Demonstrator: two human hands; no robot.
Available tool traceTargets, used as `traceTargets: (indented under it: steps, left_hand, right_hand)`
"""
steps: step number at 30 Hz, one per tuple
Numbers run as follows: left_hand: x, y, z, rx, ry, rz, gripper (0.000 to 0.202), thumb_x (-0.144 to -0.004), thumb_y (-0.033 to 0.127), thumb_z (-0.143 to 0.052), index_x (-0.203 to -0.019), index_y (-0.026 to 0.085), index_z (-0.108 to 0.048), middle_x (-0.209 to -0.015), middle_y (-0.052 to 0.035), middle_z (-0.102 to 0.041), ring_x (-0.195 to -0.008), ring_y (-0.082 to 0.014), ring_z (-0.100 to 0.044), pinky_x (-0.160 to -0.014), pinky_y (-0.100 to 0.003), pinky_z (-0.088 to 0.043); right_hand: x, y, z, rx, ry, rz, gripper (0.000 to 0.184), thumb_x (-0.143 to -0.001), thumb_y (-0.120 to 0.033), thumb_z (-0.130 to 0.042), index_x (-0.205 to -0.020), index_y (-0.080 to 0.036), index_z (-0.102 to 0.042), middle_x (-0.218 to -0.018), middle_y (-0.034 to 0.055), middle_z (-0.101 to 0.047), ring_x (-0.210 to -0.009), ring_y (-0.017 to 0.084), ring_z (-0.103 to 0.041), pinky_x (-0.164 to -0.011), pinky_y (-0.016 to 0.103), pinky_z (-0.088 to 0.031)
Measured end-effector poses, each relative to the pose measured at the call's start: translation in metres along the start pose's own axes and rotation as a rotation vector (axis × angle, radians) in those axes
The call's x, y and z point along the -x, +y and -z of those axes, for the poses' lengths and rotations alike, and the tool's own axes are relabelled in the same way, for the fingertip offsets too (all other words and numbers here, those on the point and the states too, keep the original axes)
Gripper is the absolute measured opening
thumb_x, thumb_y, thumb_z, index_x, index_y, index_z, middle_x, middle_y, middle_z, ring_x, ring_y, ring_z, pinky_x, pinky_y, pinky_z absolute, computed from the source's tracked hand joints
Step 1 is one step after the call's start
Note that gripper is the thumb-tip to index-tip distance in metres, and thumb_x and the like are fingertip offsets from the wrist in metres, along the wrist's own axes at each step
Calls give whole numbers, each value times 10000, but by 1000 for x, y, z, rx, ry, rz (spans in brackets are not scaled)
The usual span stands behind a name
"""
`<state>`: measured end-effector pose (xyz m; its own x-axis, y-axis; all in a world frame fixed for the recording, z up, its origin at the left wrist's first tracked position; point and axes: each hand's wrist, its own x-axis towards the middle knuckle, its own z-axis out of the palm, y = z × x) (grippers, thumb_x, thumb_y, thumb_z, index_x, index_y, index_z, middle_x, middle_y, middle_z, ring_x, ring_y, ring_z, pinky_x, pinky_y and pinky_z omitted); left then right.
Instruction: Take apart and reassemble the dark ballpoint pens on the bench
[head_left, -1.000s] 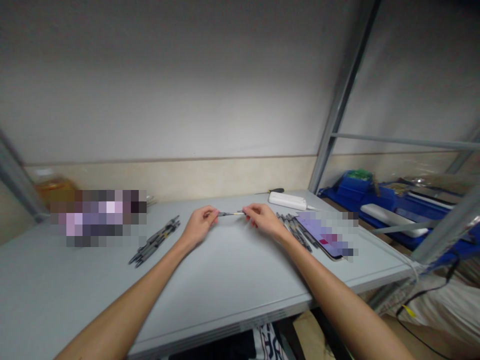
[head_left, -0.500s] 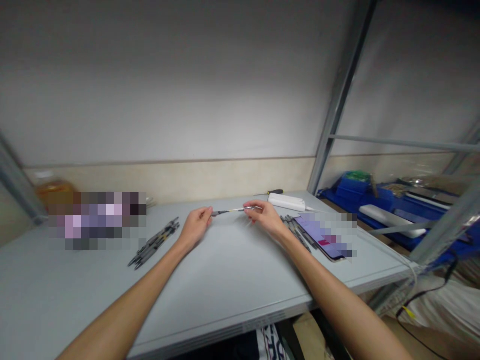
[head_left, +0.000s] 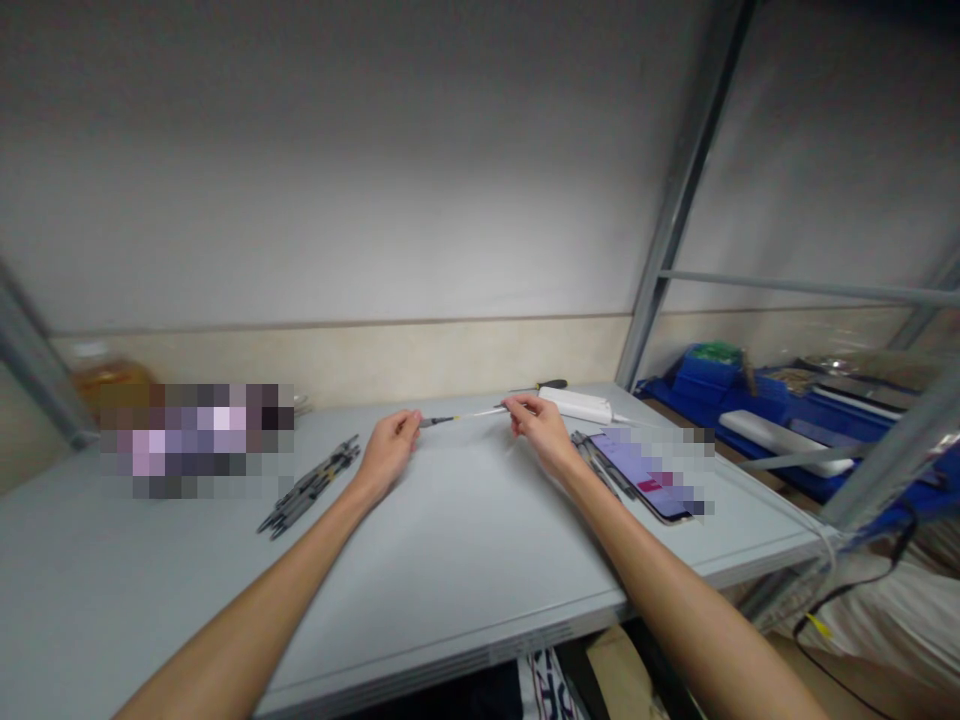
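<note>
My left hand [head_left: 390, 452] is closed, with thumb and fingers pinching a grey pen barrel [head_left: 439, 422] that points to the right. Facing it, my right hand [head_left: 541, 430] pinches a thin, pale rod [head_left: 491, 411] that looks like a pen refill. The two pieces lie nearly in line above the table; whether their ends touch I cannot tell. Several grey pens [head_left: 311, 487] lie in a bundle to the left of my left hand. More grey pens [head_left: 596, 462] rest beside my right forearm, partly hidden by it.
A phone [head_left: 637, 475] lies right of the pens. Behind it are a white power strip [head_left: 576, 404] and a screwdriver [head_left: 553, 384]. Blurred items [head_left: 202, 435] stand at the table's left back. A metal post [head_left: 682, 200] rises at the right, with blue trays [head_left: 701, 378] beyond.
My right hand has shifted slightly right and up, and a longer pale stretch now shows between my hands. My left hand has moved slightly left and up with the barrel.
</note>
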<state>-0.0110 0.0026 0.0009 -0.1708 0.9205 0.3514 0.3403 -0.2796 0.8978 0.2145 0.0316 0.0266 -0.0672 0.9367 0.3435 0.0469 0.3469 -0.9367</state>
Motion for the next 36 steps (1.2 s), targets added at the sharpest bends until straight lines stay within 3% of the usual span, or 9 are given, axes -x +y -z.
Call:
traceTargets:
  steps: [25,36]
  left_hand:
    - [2,2,-2,27,2,-13,349,-755,488,-479,-679,155,-547,-501,49,-425,-456,-96,-396,-463,-221,-308]
    - [12,17,-9,107,-85,13,382,-720,528,-517,-609,164,-495,-477,54,-412,-446,-85,-377,-466,-217,-292]
  right_hand:
    - [1,1,0,-29,-36,20,356,-663,-467,-604,-718,-116,-627,-500,-17,-499,-463,94,-451,-486,230,-355]
    - [9,-6,-3,-99,-263,-55,367,-629,-403,-668,-839,-102,-663,-559,-8,-566,-503,90,-489,-545,240,-405]
